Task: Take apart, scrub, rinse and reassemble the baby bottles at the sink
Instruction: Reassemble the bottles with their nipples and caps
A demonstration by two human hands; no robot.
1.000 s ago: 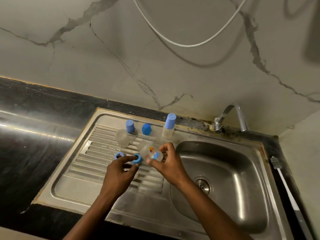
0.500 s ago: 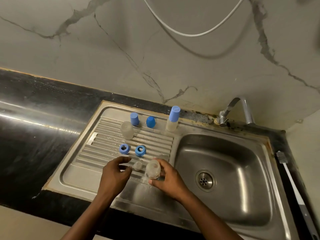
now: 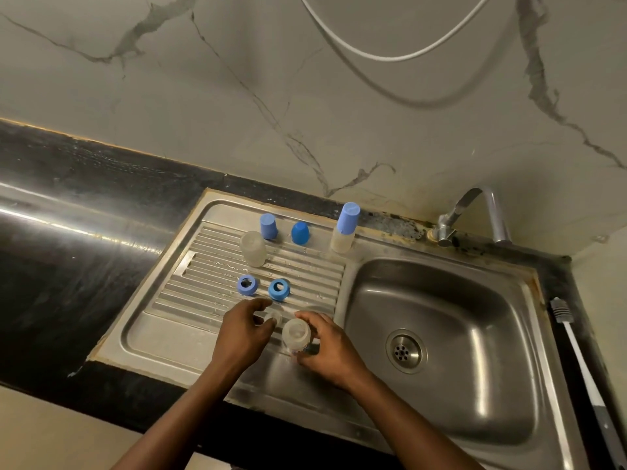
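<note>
**Orientation.** The clear bottle body is held just above the near edge of the drainboard. Its long axis stands steeply, leaning a little toward the left. One round end faces up toward the camera. The other end points down into the palm.

**Obscured or unclear.**
- The lower part of the bottle body is covered by the fingers of the right hand. Only a trace of coloured print shows there.
- Whether the upturned end is the open mouth or the base cannot be told.
- A small clear part beside it is blurred and partly behind a fingertip, so its exact shape cannot be made out.
- The brush on the bench at far right runs out of view at the lower edge.

**Position relative to hands.**
- The right hand is curled round the bottle body from the right and below.
- The left hand sits just beside it. Its thumb and forefinger pinch the small clear part, close to the bottle's upper end but apart from it.

**Other task items, all on the drainboard beyond the hands.**
- Two blue rings lie flat, holes up.
- An upturned clear bottle stands behind them.
- Two blue caps stand at the far rim.
- A capped bottle stands upright near the bowl.
</note>
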